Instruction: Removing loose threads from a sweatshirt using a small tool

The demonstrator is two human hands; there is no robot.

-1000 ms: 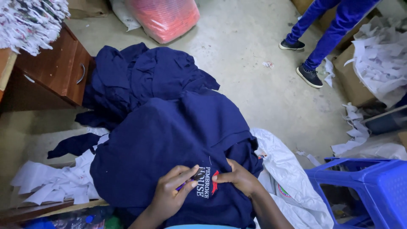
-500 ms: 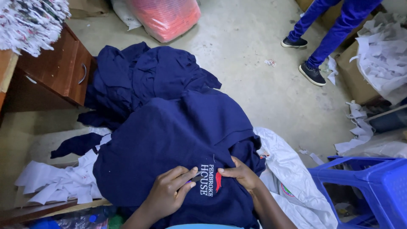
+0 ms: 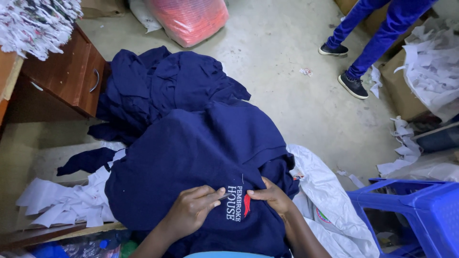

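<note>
Grey concrete floor (image 3: 287, 86) fills the upper part of the head view, scattered with scraps of white paper (image 3: 406, 143). On the person's lap lies a navy sweatshirt (image 3: 191, 153), spread flat with its embroidered chest emblem (image 3: 237, 203) of white lettering and a small red mark facing up.

Left hand (image 3: 191, 212) rests on the sweatshirt just left of the emblem, fingers curled together, thumb and forefinger pinched on a thin dark tool (image 3: 224, 196) whose kind is too small to tell; its tip touches the edge of the lettering. Right hand (image 3: 270, 196) lies just right of the emblem, fingers bent and closed in a pinch on the fabric beside the red mark, holding it down.

Beyond the sweatshirt a heap of more navy garments (image 3: 167, 81) is piled on the floor, touching its far edge. A wooden drawer unit (image 3: 62, 76) stands at the left, with a bundle of white shredded strips (image 3: 38, 24) on top. White paper cuttings (image 3: 67, 205) lie under the sweatshirt's left side, and a white sack (image 3: 330, 200) lies at its right. A blue plastic crate (image 3: 420, 205) sits at the lower right. A red-orange plastic bag (image 3: 191, 16) stands at the top, and another person's legs in blue trousers (image 3: 377, 28) with dark shoes stand at the upper right, well apart.
</note>
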